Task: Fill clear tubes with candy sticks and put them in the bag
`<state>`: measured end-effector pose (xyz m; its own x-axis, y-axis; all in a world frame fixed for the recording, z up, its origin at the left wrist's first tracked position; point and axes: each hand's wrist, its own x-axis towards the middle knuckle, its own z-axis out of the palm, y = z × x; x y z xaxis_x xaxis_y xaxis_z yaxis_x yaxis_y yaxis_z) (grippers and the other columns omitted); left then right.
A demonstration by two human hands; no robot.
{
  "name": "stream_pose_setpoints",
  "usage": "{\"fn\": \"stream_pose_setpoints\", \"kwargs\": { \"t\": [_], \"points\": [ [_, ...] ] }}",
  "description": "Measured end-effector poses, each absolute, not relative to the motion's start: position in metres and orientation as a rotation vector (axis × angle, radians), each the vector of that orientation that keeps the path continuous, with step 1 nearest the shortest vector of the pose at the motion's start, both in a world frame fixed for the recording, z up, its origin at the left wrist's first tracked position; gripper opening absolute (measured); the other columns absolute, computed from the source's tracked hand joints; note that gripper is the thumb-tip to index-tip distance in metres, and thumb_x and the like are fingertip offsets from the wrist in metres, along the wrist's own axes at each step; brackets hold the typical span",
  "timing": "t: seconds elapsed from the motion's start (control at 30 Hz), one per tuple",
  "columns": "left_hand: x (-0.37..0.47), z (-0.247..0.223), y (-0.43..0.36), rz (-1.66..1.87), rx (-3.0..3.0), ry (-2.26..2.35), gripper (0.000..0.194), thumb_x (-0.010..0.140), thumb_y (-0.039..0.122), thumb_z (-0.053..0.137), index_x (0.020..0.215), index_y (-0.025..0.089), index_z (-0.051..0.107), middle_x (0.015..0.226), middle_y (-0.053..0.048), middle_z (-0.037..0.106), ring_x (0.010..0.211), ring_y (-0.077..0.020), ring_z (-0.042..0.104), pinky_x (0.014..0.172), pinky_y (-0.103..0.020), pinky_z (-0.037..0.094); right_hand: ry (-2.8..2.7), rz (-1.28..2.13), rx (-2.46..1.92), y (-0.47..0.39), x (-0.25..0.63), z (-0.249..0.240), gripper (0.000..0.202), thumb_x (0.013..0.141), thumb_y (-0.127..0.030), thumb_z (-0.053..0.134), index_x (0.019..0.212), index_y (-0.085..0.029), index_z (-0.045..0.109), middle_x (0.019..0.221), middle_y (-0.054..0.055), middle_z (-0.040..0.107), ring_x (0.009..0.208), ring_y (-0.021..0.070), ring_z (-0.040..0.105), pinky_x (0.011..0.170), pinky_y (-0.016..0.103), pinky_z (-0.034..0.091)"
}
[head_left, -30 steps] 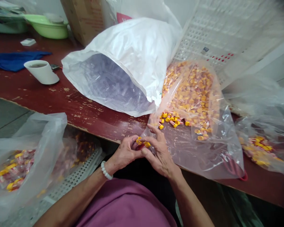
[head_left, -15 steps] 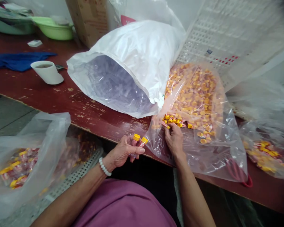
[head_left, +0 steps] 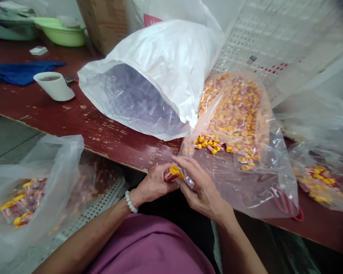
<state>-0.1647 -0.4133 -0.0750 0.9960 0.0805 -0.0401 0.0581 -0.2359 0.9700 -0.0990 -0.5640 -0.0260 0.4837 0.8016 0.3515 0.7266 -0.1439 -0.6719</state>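
Observation:
My left hand (head_left: 156,184), with a white bead bracelet at the wrist, is closed around small yellow-capped tubes (head_left: 171,173) with red and white contents. My right hand (head_left: 198,186) touches them from the right, its fingers bent over the caps; whether it grips one of its own is hard to see. Both hands meet at the table's front edge. Behind them, loose yellow-capped pieces (head_left: 214,144) lie at the mouth of a clear bag (head_left: 234,110) full of more. Left of that bag, a large white sack (head_left: 171,57) gapes open, showing clear tubes (head_left: 137,99).
On the red table (head_left: 103,133) stand a white cup (head_left: 54,86), a blue cloth (head_left: 23,72) and a green basin (head_left: 64,33). A white crate (head_left: 263,42) leans at the back right. Bags of capped tubes sit at lower left (head_left: 24,201) and far right (head_left: 321,182).
My right hand has left the loose yellow-capped pieces and come left to my left hand. The capped tubes in my left hand now sit closer together, between both hands.

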Motion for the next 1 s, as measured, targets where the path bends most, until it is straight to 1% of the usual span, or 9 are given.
{"fn": "stream_pose_setpoints", "kwargs": {
  "t": [0.17,0.3,0.4,0.47,0.53,0.63,0.8,0.93,1.0],
  "points": [
    [-0.167,-0.078,-0.412,0.022,1.837,0.161,0.014,0.064,0.017,0.066,0.075,0.015,0.057,0.070,0.002,0.056,0.064,-0.0118,0.049,0.059,-0.022,0.039,-1.064,-0.199,-1.944,-0.563,-0.099,-0.034,0.043,0.076,-0.001,0.041,0.104,-0.027,0.061,0.111,0.005,0.057,0.107,0.0205,0.054,0.096,0.042,0.044],
    [-0.169,-0.085,-0.414,-0.036,1.753,0.163,0.014,0.063,0.015,0.064,0.076,0.013,0.060,0.069,0.001,0.056,0.063,-0.0117,0.049,0.057,-0.022,0.038,-1.220,-0.141,-2.005,-0.556,-0.105,-0.056,0.050,0.068,0.001,0.043,0.105,-0.028,0.061,0.110,0.005,0.057,0.101,0.0219,0.053,0.088,0.044,0.046],
    [-0.168,-0.085,-0.413,-0.016,1.671,0.213,0.018,0.061,0.018,0.068,0.076,0.013,0.060,0.069,0.001,0.056,0.062,-0.0110,0.049,0.055,-0.021,0.039,-1.128,-0.090,-2.007,-0.556,-0.106,-0.058,0.051,0.067,0.001,0.041,0.103,-0.028,0.062,0.118,0.005,0.050,0.109,0.0218,0.051,0.092,0.043,0.045],
    [-0.168,-0.082,-0.411,-0.064,1.622,0.262,0.021,0.062,0.025,0.070,0.075,0.013,0.059,0.065,0.002,0.055,0.056,-0.0095,0.048,0.050,-0.020,0.038,-1.081,-0.051,-1.986,-0.557,-0.107,-0.053,0.054,0.069,-0.002,0.043,0.114,-0.028,0.056,0.126,0.007,0.046,0.120,0.0227,0.045,0.099,0.044,0.040],
    [-0.168,-0.078,-0.408,-0.143,1.552,0.321,0.023,0.062,0.031,0.070,0.073,0.014,0.058,0.060,0.004,0.052,0.048,-0.0079,0.044,0.044,-0.020,0.035,-1.138,-0.008,-2.004,-0.556,-0.110,-0.049,0.061,0.073,-0.010,0.051,0.131,-0.026,0.041,0.137,0.009,0.040,0.129,0.0250,0.037,0.106,0.046,0.034],
    [-0.169,-0.078,-0.408,-0.182,1.426,0.320,0.018,0.061,0.023,0.067,0.073,0.014,0.057,0.058,0.005,0.049,0.047,-0.0073,0.041,0.044,-0.020,0.035,-1.292,0.007,-2.081,-0.547,-0.118,-0.056,0.082,0.069,-0.028,0.066,0.140,-0.019,0.027,0.140,0.014,0.039,0.129,0.0305,0.036,0.104,0.050,0.031],
    [-0.167,-0.087,-0.412,-0.035,1.444,0.267,0.015,0.053,0.005,0.057,0.064,0.014,0.055,0.061,0.003,0.050,0.062,-0.0115,0.047,0.058,-0.023,0.040,-1.228,-0.252,-2.161,-0.529,-0.125,-0.082,0.064,0.064,-0.030,0.065,0.124,-0.018,0.046,0.116,0.013,0.062,0.110,0.0312,0.053,0.097,0.052,0.030],
    [-0.166,-0.087,-0.412,-0.005,1.455,0.333,0.018,0.048,0.002,0.054,0.063,0.013,0.055,0.062,0.001,0.051,0.064,-0.0125,0.047,0.057,-0.023,0.039,-1.283,-0.231,-2.096,-0.523,-0.119,-0.081,0.060,0.061,-0.030,0.064,0.119,-0.018,0.051,0.111,0.010,0.064,0.109,0.0297,0.054,0.098,0.049,0.031],
    [-0.167,-0.084,-0.413,0.004,1.358,0.351,0.019,0.050,0.003,0.057,0.066,0.013,0.057,0.064,0.001,0.053,0.063,-0.0118,0.048,0.055,-0.022,0.039,-1.296,-0.129,-2.080,-0.524,-0.115,-0.077,0.064,0.060,-0.028,0.066,0.121,-0.021,0.050,0.119,0.010,0.059,0.114,0.0294,0.050,0.099,0.047,0.033]
  ]
}}
